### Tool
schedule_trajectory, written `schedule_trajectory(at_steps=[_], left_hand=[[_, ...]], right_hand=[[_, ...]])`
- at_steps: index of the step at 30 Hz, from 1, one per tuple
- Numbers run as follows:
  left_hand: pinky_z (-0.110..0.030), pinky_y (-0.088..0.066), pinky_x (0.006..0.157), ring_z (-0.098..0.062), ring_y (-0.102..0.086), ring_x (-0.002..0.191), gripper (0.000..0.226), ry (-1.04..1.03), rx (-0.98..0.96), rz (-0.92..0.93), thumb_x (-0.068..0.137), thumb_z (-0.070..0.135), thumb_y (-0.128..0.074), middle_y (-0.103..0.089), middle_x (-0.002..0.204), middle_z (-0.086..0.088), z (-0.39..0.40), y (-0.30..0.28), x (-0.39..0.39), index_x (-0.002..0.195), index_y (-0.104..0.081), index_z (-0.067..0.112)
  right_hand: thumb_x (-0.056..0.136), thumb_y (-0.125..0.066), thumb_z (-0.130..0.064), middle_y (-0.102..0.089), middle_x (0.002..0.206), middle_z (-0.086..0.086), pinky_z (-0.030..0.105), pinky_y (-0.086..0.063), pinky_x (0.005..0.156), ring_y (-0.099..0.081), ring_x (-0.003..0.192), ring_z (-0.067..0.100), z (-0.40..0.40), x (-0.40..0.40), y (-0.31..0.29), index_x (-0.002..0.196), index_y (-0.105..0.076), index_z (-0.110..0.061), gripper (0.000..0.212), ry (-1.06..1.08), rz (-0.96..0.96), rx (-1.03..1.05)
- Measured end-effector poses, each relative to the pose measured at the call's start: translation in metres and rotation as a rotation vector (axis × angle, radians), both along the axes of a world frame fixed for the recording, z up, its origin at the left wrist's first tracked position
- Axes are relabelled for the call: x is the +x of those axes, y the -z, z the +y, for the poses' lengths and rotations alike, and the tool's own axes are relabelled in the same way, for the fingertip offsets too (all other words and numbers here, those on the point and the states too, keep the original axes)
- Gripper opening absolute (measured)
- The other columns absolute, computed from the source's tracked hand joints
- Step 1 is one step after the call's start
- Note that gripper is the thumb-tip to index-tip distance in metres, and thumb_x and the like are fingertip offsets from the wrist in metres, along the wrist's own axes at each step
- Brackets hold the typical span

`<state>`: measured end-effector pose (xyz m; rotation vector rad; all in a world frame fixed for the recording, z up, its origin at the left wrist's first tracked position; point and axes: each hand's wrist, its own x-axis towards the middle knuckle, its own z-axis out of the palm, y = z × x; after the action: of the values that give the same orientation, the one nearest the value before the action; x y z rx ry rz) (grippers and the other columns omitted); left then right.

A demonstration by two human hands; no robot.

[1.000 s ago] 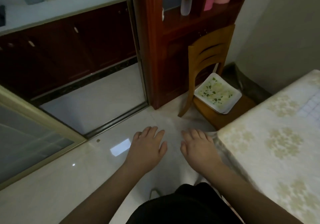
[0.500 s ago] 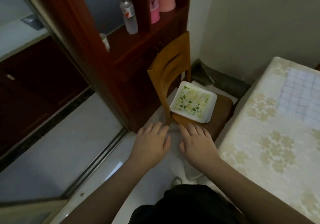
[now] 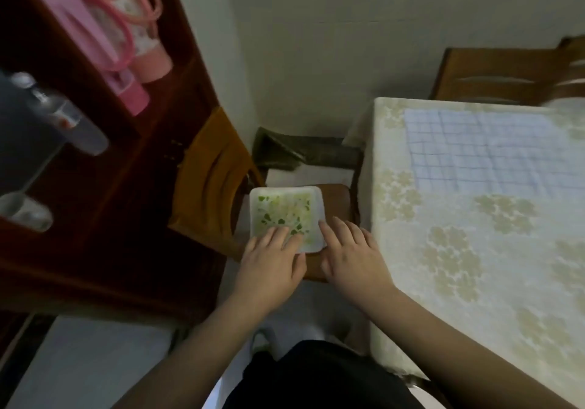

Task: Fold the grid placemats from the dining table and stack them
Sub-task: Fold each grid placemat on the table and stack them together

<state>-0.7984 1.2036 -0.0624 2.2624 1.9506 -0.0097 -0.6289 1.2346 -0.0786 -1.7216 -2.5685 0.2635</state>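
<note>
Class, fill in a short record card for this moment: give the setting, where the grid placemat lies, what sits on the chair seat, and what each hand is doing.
Setting: dining table with a floral cloth, beside a wooden chair
Grid placemat: spread flat on the table, not yet folded
Chair seat: white square pad with green pattern
Left hand: open, fingers over the pad's near edge
Right hand: open, holding nothing

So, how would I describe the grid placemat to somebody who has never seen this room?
Find the dining table on the right, covered with a pale cloth with a flower print. At its far end lies the grid placemat, spread flat. It is light blue with thin dark crossing lines, unlike the flowered cloth under it.
</note>
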Motion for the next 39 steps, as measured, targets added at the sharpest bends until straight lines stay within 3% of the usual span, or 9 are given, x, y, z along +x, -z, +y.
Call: schedule_trajectory(at_steps=[6,11,15,19,24,29,39], left_hand=[[-0.039,-0.03,0.113,-0.016,-0.032,0.14,0.049,0.199,0.001,-0.008,0.1,0.044,-0.029,-0.039,0.15,0.002,0.074,0.002,-0.024,0.145,-0.038,0.027],[-0.038,-0.027,0.112,-0.016,-0.03,0.14,0.05,0.346,0.019,-0.021,0.101,0.043,-0.029,-0.037,0.152,0.001,0.133,-0.009,-0.04,0.147,-0.035,0.026],[-0.039,-0.033,0.109,-0.017,-0.036,0.137,0.052,0.458,0.045,-0.044,0.098,0.043,-0.026,-0.043,0.146,0.002,0.167,-0.012,-0.044,0.143,-0.042,0.025],[-0.04,-0.034,0.107,-0.018,-0.037,0.137,0.069,0.588,0.043,-0.063,0.09,0.047,-0.008,-0.045,0.145,0.001,0.19,-0.009,-0.025,0.143,-0.044,0.023],[-0.04,-0.033,0.107,-0.019,-0.036,0.136,0.066,0.745,0.031,-0.068,0.092,0.045,-0.01,-0.046,0.145,-0.001,0.215,-0.006,0.023,0.14,-0.046,0.02],[-0.041,-0.032,0.107,-0.02,-0.035,0.136,0.049,0.811,0.012,-0.059,0.099,0.04,-0.03,-0.044,0.145,-0.003,0.251,0.005,0.075,0.141,-0.045,0.019],[-0.042,-0.026,0.114,-0.022,-0.025,0.144,0.052,0.803,-0.169,0.008,0.101,0.038,-0.029,-0.033,0.155,-0.005,0.317,0.047,0.161,0.149,-0.032,0.019]], right_hand=[[0.086,-0.031,-0.041,-0.056,0.138,0.011,0.046,-0.046,0.102,-0.053,0.125,0.03,0.039,-0.022,0.008,0.141,-0.048,-0.018,0.063,0.242,-0.046,0.005],[0.087,-0.016,-0.043,-0.044,0.149,0.008,0.044,-0.037,0.11,-0.041,0.137,0.027,0.07,-0.048,-0.001,0.148,-0.037,-0.02,0.069,0.401,-0.012,-0.008],[0.095,-0.033,-0.038,-0.037,0.153,0.007,0.042,-0.029,0.112,-0.034,0.14,0.027,0.081,-0.038,-0.009,0.151,-0.029,-0.021,0.059,0.54,-0.051,0.009],[0.09,-0.024,-0.041,-0.038,0.153,0.009,0.043,-0.028,0.113,-0.034,0.141,0.028,0.079,-0.015,-0.012,0.15,-0.033,-0.02,0.064,0.697,-0.06,-0.005],[0.098,-0.036,-0.035,-0.031,0.157,0.006,0.039,-0.022,0.114,-0.027,0.144,0.024,0.075,0.023,-0.007,0.152,-0.025,-0.021,0.057,0.818,-0.098,-0.026],[0.099,-0.036,-0.035,-0.031,0.157,0.007,0.04,-0.022,0.115,-0.027,0.144,0.023,0.098,0.052,0.008,0.152,-0.026,-0.018,0.056,0.865,-0.053,-0.038],[0.101,-0.031,-0.037,-0.024,0.159,0.009,0.04,-0.017,0.117,-0.022,0.145,0.027,0.182,0.144,0.064,0.154,-0.018,-0.025,0.056,0.767,0.003,-0.193]])
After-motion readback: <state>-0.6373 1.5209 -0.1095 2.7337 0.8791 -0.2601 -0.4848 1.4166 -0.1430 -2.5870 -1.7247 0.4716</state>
